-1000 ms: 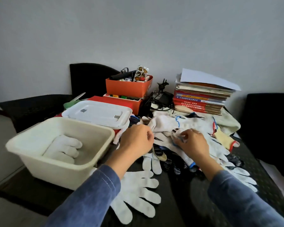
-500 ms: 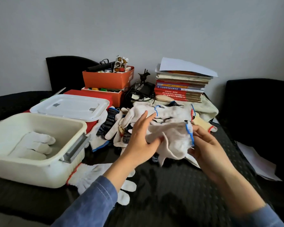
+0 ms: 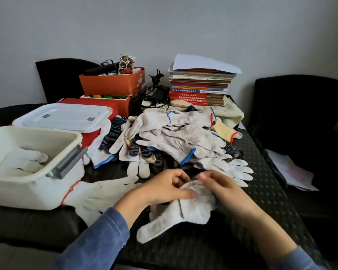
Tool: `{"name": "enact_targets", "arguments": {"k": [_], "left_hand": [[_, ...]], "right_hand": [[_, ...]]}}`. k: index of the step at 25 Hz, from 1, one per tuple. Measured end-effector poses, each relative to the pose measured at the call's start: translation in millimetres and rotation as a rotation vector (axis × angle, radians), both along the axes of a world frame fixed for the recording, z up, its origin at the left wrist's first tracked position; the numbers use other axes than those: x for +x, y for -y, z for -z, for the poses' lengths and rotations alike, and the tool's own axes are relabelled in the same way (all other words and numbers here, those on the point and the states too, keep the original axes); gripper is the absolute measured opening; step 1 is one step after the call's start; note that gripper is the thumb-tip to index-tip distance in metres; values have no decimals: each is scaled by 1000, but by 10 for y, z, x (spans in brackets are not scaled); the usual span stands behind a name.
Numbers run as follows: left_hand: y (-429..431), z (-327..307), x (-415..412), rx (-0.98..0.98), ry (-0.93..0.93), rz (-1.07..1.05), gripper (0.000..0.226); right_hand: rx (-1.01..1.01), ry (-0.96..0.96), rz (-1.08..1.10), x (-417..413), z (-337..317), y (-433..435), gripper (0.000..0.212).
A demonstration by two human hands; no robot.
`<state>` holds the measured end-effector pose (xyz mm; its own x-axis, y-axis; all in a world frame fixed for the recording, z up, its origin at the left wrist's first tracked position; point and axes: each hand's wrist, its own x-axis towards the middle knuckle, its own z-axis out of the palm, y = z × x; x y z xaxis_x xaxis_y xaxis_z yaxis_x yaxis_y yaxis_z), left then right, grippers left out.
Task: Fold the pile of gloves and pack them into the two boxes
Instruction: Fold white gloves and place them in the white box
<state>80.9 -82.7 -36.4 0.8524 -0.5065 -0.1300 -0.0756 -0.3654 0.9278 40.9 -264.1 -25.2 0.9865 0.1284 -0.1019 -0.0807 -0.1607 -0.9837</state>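
- Looking from the left, what might go wrong?
- The red-cuffed glove lies flat on the table, just beside the cream tub. Its fingers are right by the left sleeve, and I'd guess a sweep of that arm could drag it toward the near edge.
- And in the middle?
- The left hand curls round the wrist end of the held glove, thumb pressing down. The right hand pinches its blue-trimmed cuff. The glove is bunched and its fingers trail loose on the near side. Folded like that, it would probably make a crooked bundle that springs open.
- Further right?
- The pile sprawls just beyond the hands, tangled. Tugging one glove out may pull its neighbours along.
- What's in the containers?
- The cream tub, near left, holds one white glove lying flat, with plenty of room left. Behind it a white lid covers a red box, so I can't see inside. Far back, two orange boxes are stacked and hold odds and ends, with no gloves that I can see.
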Motion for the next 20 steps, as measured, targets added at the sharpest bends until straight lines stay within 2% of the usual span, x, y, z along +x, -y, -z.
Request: {"name": "enact_targets", "arguments": {"k": [2, 4, 9, 12, 14, 15, 17, 19, 20], "left_hand": [[-1, 5, -36, 70, 73, 0, 26], [-25, 2, -49, 107, 120, -30, 23], [-131, 0, -115, 312, 114, -55, 7], [-220, -69, -158, 499, 111, -57, 9], [-291, -157, -173, 732, 291, -125, 15], [-305, -188, -195, 773, 440, -209, 17], [-226, -198, -263, 584, 668, -302, 19], [-75, -92, -397, 428, 659, -196, 21], [-3, 24, -472, 461, 620, -111, 28]], "right_hand": [[-165, 166, 53, -8, 92, -10, 22], [-185, 194, 144, -7, 162, 7, 19], [-334, 156, 303, -108, 274, 53, 33], [-445, 143, 339, -115, 296, 112, 42], [-542, 179, 341, -87, 314, 146, 45], [-570, 194, 334, -77, 332, 154, 46], [-583, 223, 312, -50, 366, 148, 46], [-598, 249, 275, -25, 390, 143, 43], [-597, 252, 254, -14, 391, 152, 41]]}}
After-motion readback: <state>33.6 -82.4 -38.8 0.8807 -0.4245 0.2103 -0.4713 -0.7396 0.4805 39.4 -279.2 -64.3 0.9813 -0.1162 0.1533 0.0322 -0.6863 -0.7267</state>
